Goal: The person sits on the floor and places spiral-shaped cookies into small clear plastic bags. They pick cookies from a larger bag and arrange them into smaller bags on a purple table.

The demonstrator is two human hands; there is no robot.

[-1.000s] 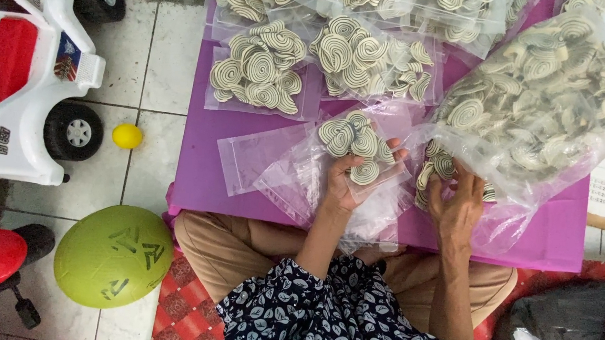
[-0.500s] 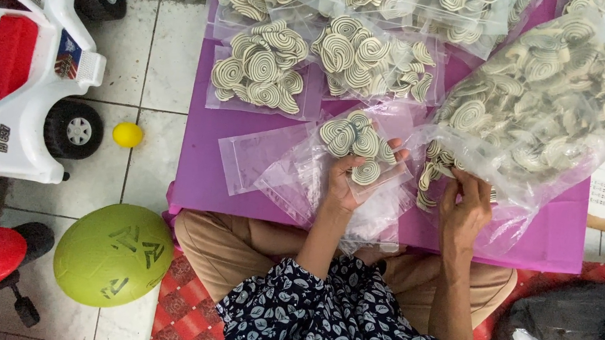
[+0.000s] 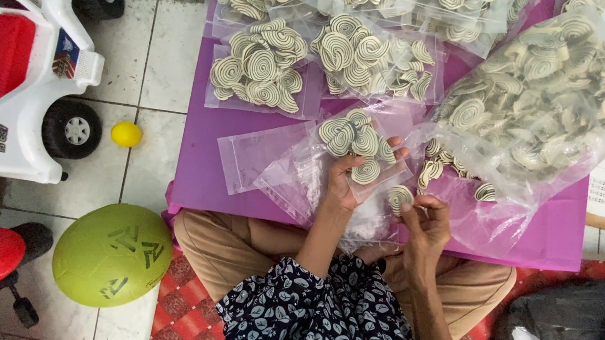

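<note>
Back from the big bag comes the right hand [image 3: 425,221], pinching one spiral cracker [image 3: 400,196]; left hand [image 3: 349,179] grips the small clear bag [image 3: 348,148] over the purple counter [image 3: 205,179]. Best keep its mouth open and tilted.

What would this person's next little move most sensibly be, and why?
Probably slipping the spiral cracker into the small clear bag. The right hand pinches it just beside that bag, which the left hand holds partly filled, while the big bag of crackers lies open alongside.
</note>
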